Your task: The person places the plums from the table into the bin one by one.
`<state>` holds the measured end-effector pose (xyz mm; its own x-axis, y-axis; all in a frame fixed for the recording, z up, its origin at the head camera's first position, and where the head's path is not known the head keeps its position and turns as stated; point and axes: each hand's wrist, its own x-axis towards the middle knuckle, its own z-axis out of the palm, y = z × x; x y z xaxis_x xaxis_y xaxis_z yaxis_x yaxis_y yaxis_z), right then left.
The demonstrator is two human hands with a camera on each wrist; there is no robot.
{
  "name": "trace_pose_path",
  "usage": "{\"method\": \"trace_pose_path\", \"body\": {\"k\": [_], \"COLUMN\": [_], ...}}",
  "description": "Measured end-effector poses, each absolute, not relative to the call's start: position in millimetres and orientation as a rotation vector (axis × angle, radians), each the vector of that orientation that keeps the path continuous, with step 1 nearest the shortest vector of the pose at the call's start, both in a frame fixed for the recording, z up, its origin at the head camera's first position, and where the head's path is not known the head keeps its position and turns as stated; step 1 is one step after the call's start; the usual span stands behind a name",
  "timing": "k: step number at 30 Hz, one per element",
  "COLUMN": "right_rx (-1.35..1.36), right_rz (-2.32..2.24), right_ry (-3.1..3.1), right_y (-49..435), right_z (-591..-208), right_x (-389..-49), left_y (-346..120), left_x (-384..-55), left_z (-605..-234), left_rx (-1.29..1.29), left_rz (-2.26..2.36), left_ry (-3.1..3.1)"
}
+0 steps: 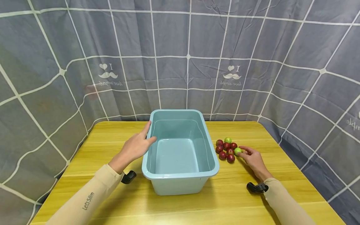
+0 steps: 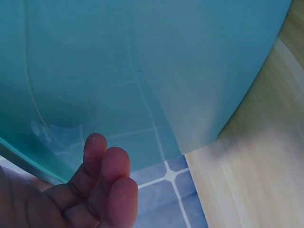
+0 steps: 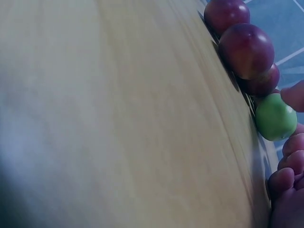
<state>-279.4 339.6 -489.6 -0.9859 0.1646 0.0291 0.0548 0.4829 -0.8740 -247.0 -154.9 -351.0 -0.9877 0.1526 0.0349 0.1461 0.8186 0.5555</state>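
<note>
A light blue plastic tub (image 1: 180, 185) stands on the wooden table, its inside bare. My left hand (image 1: 137, 145) grips the tub's left rim, thumb over the edge and index finger along it. In the left wrist view, other fingers (image 2: 118, 199) of that hand show against the tub's outer wall (image 2: 109, 85). To the right of the tub, my right hand (image 1: 254, 161) pinches a green plum (image 1: 237, 151) between thumb and fingers, at the edge of a cluster of dark red plums (image 1: 230, 158). The right wrist view shows this green plum (image 3: 275, 117) beside several red ones (image 3: 246, 51).
Another green plum (image 1: 227, 140) lies at the back of the cluster. The yellow wood-grain table (image 1: 112, 190) extends around the tub. A grey curtain with white grid lines (image 1: 171, 72) hangs behind and along both sides. Black wrist devices (image 1: 257, 187) sit on both wrists.
</note>
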Motion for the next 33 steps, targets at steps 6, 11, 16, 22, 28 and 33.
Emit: {"method": "trace_pose_path", "body": {"k": [6, 11, 16, 22, 28, 33], "right_rx": [-0.168, -0.184, -0.189, -0.192, -0.225, -0.236], "right_rz": [1.423, 1.406, 1.392, 1.338, 1.347, 1.400], "right_ry": [-2.660, -2.676, -2.685, -2.694, -2.666, -2.630], "right_y": [338.0, 335.1, 333.1, 333.5, 335.6, 337.9], "right_z": [-489.4, -487.4, -484.2, -484.0, -483.1, -480.4], "right_x": [-279.8, -278.3, -275.7, -274.7, -274.9, -273.9], "left_y": [-155.3, -155.6, -155.1, -154.2, -153.6, -153.1], "left_x": [-247.1, -247.1, -246.5, -246.8, -247.1, -246.7], "left_z": [-350.4, -350.4, -350.3, -350.4, -350.2, -349.8], "left_rx": [0.235, 0.224, 0.219, 0.209, 0.193, 0.189], "left_rz": [0.915, 0.913, 0.905, 0.904, 0.896, 0.889], "left_ry": [2.974, 2.968, 2.967, 2.967, 2.964, 2.962]}}
